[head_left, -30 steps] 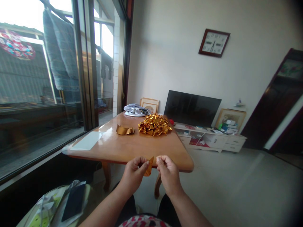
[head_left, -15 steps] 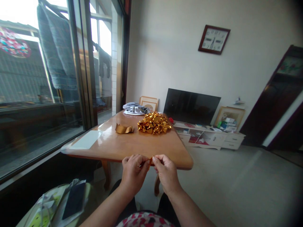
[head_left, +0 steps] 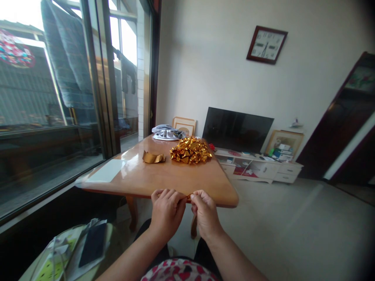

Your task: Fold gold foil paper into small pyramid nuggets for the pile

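Note:
Between my two hands, just above the near table edge, is a small piece of gold foil paper (head_left: 189,196), mostly covered by my fingers. My left hand (head_left: 167,208) is closed and pinches its left end. My right hand (head_left: 205,210) grips the right end between thumb and forefinger. Farther back on the wooden table (head_left: 164,179) lies a heap of folded shiny gold foil pieces (head_left: 191,151). Left of that heap rests a curved stack of flat gold foil sheets (head_left: 154,157).
A pale sheet (head_left: 107,171) lies at the table's left, and folded clothes (head_left: 166,132) sit at its far end. To my lower left, a stool (head_left: 109,238) carries a dark phone (head_left: 93,244). Beyond the table stands a low white cabinet (head_left: 266,171) below a television (head_left: 237,130).
The foil strip that hung between my fingers is now narrower and more hidden. My left fingers have rolled over it; both hands stay in nearly the same place. The view has tilted slightly.

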Available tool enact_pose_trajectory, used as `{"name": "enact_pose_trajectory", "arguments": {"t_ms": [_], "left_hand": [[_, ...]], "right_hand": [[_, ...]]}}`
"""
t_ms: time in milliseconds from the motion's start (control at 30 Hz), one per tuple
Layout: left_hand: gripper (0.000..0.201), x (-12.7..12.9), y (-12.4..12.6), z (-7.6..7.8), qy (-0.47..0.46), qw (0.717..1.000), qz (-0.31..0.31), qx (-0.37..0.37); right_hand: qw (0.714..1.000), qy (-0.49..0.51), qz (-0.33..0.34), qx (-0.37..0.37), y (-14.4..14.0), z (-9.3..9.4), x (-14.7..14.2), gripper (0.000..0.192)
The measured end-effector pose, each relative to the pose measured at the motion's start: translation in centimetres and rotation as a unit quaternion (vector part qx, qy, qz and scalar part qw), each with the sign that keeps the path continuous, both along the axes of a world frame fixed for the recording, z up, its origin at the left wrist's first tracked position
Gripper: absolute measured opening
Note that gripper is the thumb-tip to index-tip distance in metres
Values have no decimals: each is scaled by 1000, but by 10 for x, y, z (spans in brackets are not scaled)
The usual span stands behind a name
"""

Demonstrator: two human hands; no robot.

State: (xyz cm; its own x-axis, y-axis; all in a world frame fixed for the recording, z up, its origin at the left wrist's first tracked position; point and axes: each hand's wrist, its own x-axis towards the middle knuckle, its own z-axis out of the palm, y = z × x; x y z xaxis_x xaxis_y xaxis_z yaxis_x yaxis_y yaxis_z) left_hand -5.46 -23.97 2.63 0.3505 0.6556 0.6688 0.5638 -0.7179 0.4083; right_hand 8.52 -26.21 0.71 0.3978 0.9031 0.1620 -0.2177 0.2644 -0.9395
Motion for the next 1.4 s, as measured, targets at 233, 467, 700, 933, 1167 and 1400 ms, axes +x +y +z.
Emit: {"name": "enact_pose_trajectory", "arguments": {"t_ms": [233, 467, 700, 933, 1167, 1400], "left_hand": [[26, 4, 10, -8, -209, 937, -132, -247], [27, -1, 19, -14, -391, 733, -249, -497], [22, -1, 19, -15, -423, 679, -273, -534], [24, -1, 17, -15, -408, 698, -278, -519], [26, -2, 17, -18, -366, 716, -281, -524], [26, -7, 17, -17, -336, 726, -281, -531]], "right_hand": [[1000, 15, 18, -3, -1, 6, 3, 23], [1000, 14, -2, 5, 1, 7, 11, 26], [1000, -5, 25, -5, -1, 7, 10, 21], [996, -51, 57, -38, -8, 13, 6, 22], [994, -79, 66, -43, -9, 19, 10, 18], [982, -142, 109, -59, -12, 26, 20, 12]]}}
